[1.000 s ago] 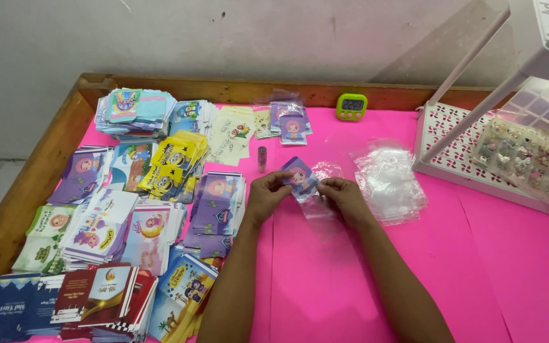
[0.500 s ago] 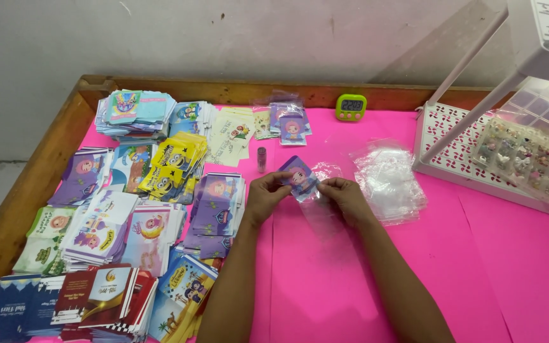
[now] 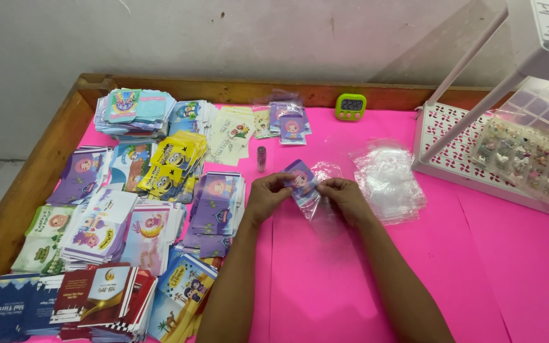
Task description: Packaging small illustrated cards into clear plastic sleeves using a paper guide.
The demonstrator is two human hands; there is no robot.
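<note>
A small purple card (image 3: 300, 180) is held above the pink surface (image 3: 490, 267) between both hands. The left hand (image 3: 266, 196) has its fingers closed on the card's left edge, while the right hand (image 3: 345, 197) has its fingers pinched on a clear plastic sleeve (image 3: 318, 194) at the card's right side. A pile of clear sleeves (image 3: 386, 181) lies just beside the right hand, and stacks of printed cards (image 3: 214, 206) are spread near the left.

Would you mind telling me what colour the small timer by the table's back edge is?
The timer is lime green with a grey screen, seen in the head view.
</note>
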